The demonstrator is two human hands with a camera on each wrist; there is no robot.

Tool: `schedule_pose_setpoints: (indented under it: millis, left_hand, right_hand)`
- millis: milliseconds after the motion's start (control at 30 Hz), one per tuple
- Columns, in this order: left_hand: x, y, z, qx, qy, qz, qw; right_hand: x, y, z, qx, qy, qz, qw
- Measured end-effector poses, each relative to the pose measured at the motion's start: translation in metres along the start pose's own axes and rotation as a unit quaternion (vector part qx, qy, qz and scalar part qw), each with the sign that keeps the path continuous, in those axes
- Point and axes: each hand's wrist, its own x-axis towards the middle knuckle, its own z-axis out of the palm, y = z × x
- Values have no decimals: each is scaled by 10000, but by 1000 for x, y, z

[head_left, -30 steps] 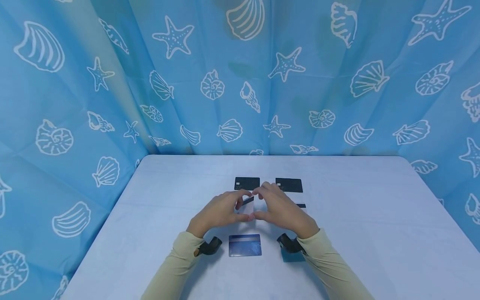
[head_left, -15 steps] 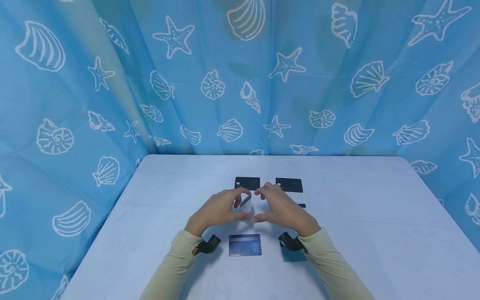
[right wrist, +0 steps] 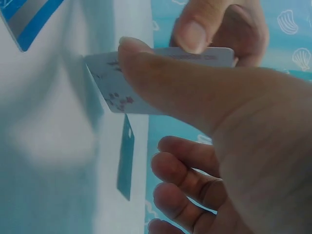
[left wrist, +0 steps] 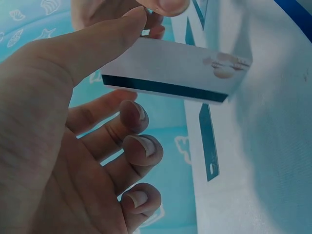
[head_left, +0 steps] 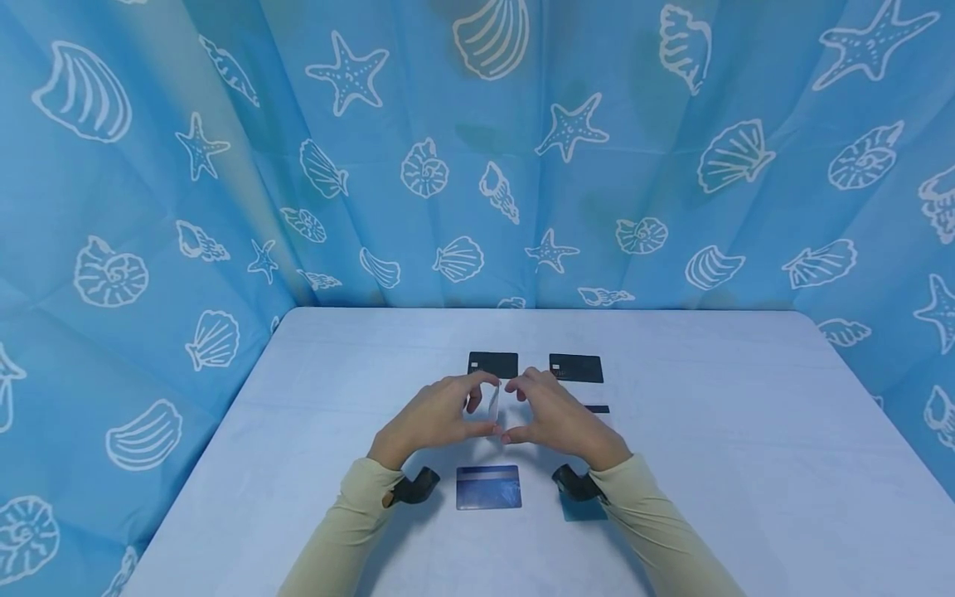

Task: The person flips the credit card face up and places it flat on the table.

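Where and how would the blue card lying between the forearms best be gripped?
Probably across its two long edges, thumb on the near one, coming from above: the blue card is thin and lies flat on the white table, all four edges uncovered.

Long pale-khaki sleeves (head_left: 336, 522), lightly creased — two black rounded wrist cameras (head_left: 419, 487), bare hands (head_left: 433, 416)

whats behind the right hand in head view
A black card and a black stripe show past the right hand; the card's lower-left corner and the stripe's left end are covered.
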Motion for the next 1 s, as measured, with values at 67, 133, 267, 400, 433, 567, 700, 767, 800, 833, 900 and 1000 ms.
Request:
schedule_pose_setpoints:
  millis: [67,133,267,400,433,567,700,767,800,833,900,1000]
  left_hand:
    - [0,0,-1,-23,7,-5,10000]
    - [0,1,-1,-48,16,7,10000]
    - [0,1,-2,-97,36,58,9999]
    - [-1,1,-2,-137,61,75,9999]
    - [-1,1,-2,-151,69,75,9998]
    - [-2,3,-2,-190,102,65,9997]
    - [-1,3,-3,-232,106,67,9997]
    - [-1,4,-2,-248,105,67,9996]
    - [-1,4,-2,-247,106,65,9996]
    - [-2,4,-2,-249,109,63,9996]
    - [-2,4,-2,-229,117,64,9996]
    - [-2,4,-2,-213,138,104,9996]
  right_hand:
    - [1,1,2,34,0,-1,10000]
    - [2,1,4,77,-1,5,10000]
    - [3,2,7,140,-52,86,9999]
    - [4,3,11,126,-76,142,9998]
    - [5,3,12,111,-77,142,9998]
    - [6,5,15,94,-71,112,9999]
    - [6,7,16,139,-74,74,9998]
    - [6,7,17,149,-68,45,9999]
    - [5,7,18,153,-67,37,9999]
    - [5,7,18,163,-67,28,9998]
    - [5,7,19,175,-71,11,9998]
    - [5,6,20,161,-77,1,9998]
